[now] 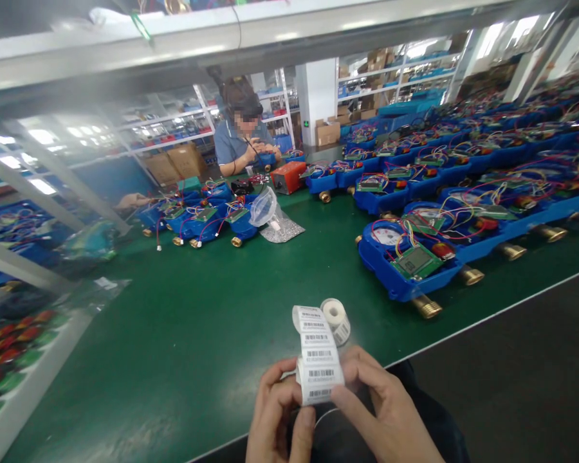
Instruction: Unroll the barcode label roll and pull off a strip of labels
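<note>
A strip of white barcode labels [317,347] is stretched between my two hands at the table's front edge. My left hand [280,411] has its fingers closed around the strip's lower left side. On the right side, my right hand [374,399] pinches the lower edge between thumb and fingers. The strip's far end curls over. Just behind it a roll of labels [335,313] lies on the green table [212,347]; whether strip and roll are joined I cannot tell.
Rows of blue water meters [410,257] with open electronics and brass fittings line the right. More blue meters [202,215], a plastic bag [282,228] and a red box [288,177] stand farther back. A white tray [43,379] is at left. A co-worker [244,138] sits opposite.
</note>
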